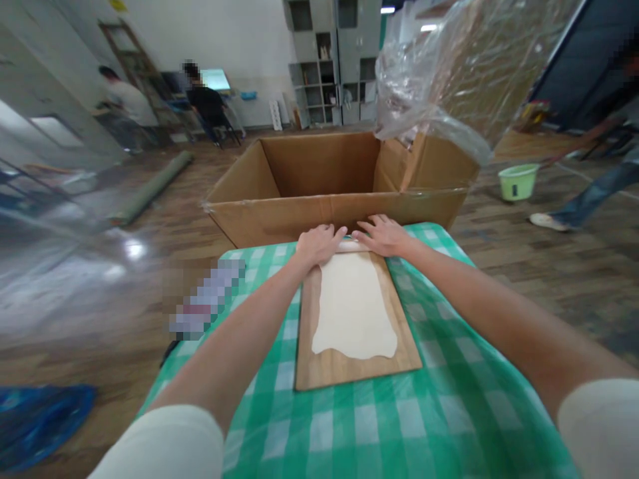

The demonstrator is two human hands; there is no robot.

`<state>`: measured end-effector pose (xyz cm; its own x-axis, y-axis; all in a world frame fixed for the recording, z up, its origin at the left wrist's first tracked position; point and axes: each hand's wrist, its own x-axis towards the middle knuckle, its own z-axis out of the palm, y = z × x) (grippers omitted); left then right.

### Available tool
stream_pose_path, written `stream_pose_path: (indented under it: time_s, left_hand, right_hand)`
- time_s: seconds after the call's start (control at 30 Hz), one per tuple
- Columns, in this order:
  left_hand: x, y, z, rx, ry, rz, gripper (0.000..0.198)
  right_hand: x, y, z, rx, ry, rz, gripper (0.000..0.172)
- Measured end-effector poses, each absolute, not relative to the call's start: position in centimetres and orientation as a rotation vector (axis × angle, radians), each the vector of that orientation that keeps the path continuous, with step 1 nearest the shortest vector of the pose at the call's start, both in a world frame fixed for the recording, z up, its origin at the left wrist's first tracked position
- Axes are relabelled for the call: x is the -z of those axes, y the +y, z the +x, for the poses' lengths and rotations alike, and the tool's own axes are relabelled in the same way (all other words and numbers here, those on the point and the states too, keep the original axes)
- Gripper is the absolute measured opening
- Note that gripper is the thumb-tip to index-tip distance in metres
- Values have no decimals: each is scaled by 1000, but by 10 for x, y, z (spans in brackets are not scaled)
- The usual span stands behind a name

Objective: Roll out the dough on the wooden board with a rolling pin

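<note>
Dough [354,306] lies flat on a wooden board [319,376] at the frame's centre; it looks soft, light and easily torn, best supported broadly beneath its edges. At its upper end, the right hand [385,237] spreads its fingers over a pale roller [351,247]; the left hand [318,245] curves over the other side, its grip unclear.

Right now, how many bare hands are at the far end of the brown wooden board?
2. The bare left hand is at the left side of the pale cylindrical roller; the bare right hand is at its right side. Neither is hidden.
</note>
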<state>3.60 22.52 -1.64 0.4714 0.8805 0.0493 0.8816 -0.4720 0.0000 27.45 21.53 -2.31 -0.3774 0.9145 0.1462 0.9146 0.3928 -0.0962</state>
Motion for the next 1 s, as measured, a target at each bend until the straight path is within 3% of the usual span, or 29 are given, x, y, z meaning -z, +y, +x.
stream_pose_path:
  time_s: [0.17, 0.57, 0.8, 0.9, 1.0]
  left_hand:
    - [22, 193, 37, 214, -1716, -2582, 68]
    - [20, 53, 21, 351, -1517, -2621, 80]
    - [7, 2, 12, 420, -1460, -2670, 64]
    - [-9, 19, 10, 451, -1504, -2693, 46]
    - [-21, 58, 14, 473, -1621, -2655, 46]
  right_hand:
    - [24, 193, 271, -17, -2540, -1591, 95]
    - [22, 73, 270, -29, -2509, -1462, 90]
    - [16, 23, 282, -72, -2523, -1325, 83]
    - [10, 21, 286, -159, -2503, -1199, 68]
    - [4, 35, 285, -209, -2407, -1138, 57]
